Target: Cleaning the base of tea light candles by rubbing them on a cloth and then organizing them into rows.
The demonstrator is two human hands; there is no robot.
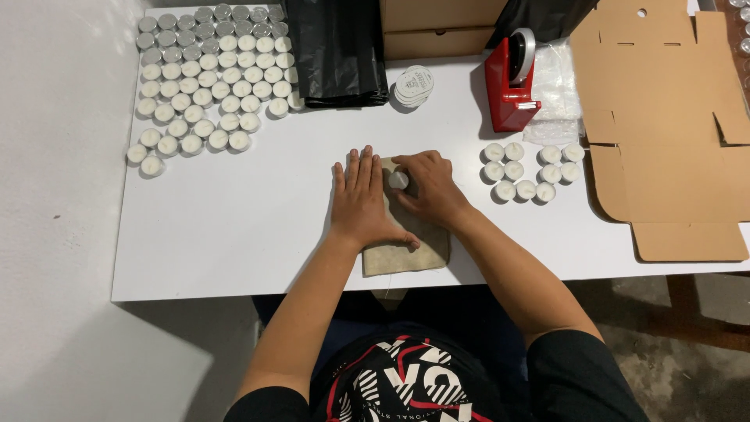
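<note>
My left hand (pixel 361 197) spread flat on the beige cloth pouch (pixel 406 248), my right hand (pixel 428 187) gripping a tealight (pixel 399 180) over it, white worktop (pixel 234 227) beneath

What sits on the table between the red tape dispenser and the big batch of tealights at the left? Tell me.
In the head view, a folded black plastic bag and a small stack of round white labels lie between the tape dispenser and the tealights.
</note>
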